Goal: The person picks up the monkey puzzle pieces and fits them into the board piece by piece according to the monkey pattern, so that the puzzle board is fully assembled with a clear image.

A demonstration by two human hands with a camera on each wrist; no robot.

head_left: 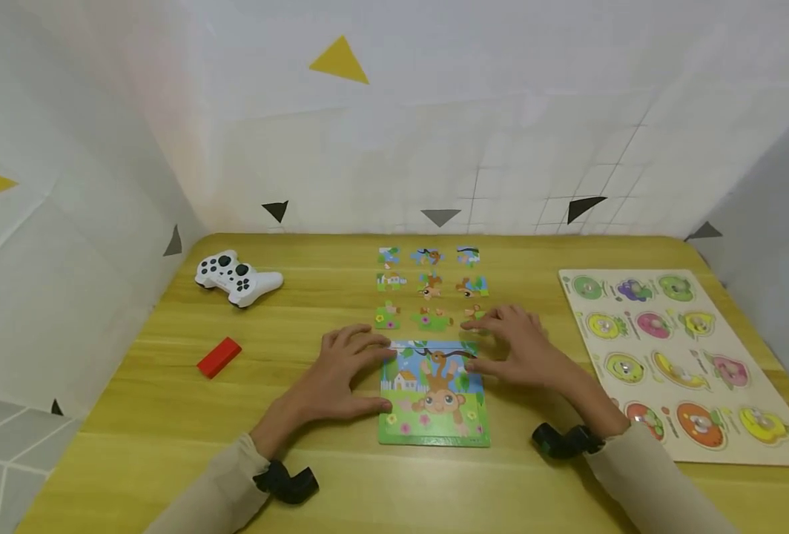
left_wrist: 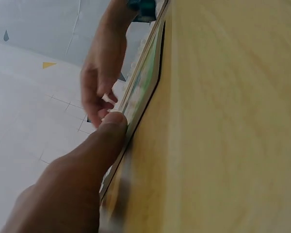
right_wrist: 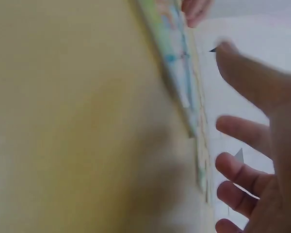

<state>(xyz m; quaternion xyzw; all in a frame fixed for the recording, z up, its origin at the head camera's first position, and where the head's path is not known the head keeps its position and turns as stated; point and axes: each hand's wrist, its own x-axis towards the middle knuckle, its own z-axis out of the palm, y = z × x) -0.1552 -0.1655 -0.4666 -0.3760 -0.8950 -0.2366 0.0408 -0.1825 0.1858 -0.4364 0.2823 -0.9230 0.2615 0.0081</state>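
Note:
A small puzzle board (head_left: 429, 382) with a monkey picture lies flat on the wooden table. My left hand (head_left: 337, 374) is at its left side, the index fingertip by the upper left corner and the thumb at the left edge; the left wrist view has that thumb (left_wrist: 117, 119) against the board's rim. Over the upper right corner, my right hand (head_left: 517, 345) hovers with spread, slightly bent fingers and holds nothing, as the right wrist view confirms. Loose puzzle pieces (head_left: 428, 285) lie in rows just beyond the board; the right fingers partly cover the nearest right piece.
A white game controller (head_left: 237, 278) and a red block (head_left: 219, 357) lie on the left of the table (head_left: 314, 460). On the right is a large wooden fruit puzzle (head_left: 675, 356), close to the right forearm. White sheeting (head_left: 401, 148) stands behind the table.

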